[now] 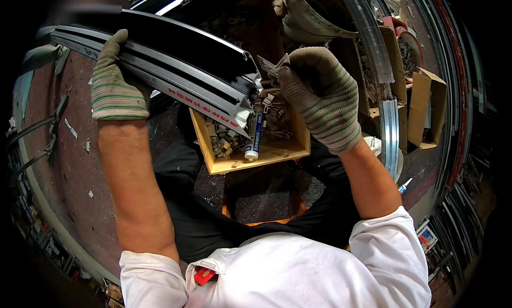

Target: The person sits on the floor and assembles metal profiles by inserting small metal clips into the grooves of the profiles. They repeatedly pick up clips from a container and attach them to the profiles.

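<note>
The left hand (120,89) was clasped around a long metal profile (184,76), its thumb laid up across the silver face and the other fingers mostly hidden. The profile slanted from the upper left down to its near end, which hung over a wooden box (245,166). The right hand (322,97) pinched a small metal bracket (273,68) between thumb and fingers, right beside that end — whether the two touched could not be told.

The left grip looked well back from the near end, so a push there could have tipped or twisted the profile. The bracket was held by little of its surface; a slip could have dropped it among the loose small pieces (223,142) below, where it might have been hard to pick out. A sinking end could also have knocked the blue and white tube (256,135) beneath it. The edges looked thin — a slip might have snagged the knit gloves (333,113).
</note>
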A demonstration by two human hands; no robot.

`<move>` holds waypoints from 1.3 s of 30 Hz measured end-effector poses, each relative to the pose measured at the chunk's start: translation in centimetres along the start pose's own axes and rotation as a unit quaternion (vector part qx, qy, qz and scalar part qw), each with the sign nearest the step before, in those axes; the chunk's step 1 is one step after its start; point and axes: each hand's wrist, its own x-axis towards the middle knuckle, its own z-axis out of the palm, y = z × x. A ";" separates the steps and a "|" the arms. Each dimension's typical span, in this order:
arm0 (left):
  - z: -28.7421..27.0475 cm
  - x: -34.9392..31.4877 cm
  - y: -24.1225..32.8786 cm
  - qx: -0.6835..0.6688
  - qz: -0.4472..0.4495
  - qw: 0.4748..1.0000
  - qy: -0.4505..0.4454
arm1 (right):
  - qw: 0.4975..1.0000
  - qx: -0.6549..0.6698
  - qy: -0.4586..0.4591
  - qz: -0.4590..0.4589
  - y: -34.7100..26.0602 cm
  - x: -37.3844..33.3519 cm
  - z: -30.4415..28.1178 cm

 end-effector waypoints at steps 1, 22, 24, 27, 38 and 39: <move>-0.1 0.1 0.1 0.012 -0.005 1.000 0.003 | 1.000 -0.016 -0.002 -0.013 0.2 0.0 0.1; 0.7 -0.8 -0.6 -0.029 -0.015 0.999 0.003 | 0.996 -0.073 -0.021 -0.057 1.5 -0.2 0.7; 0.8 -1.0 -0.6 -0.034 -0.021 0.999 0.005 | 0.997 -0.055 -0.032 -0.048 1.5 -0.3 0.6; 0.4 -1.5 -0.7 -0.018 -0.033 0.999 -0.015 | 0.993 -0.057 -0.075 -0.077 1.6 -0.2 0.0; 1.1 -2.7 -1.0 -0.029 -0.118 0.992 -0.025 | 0.983 -0.093 -0.024 -0.158 2.0 0.0 0.6; 1.2 -2.5 -1.0 -0.022 -0.104 0.994 -0.014 | 0.983 -0.084 -0.015 -0.160 2.0 0.0 0.7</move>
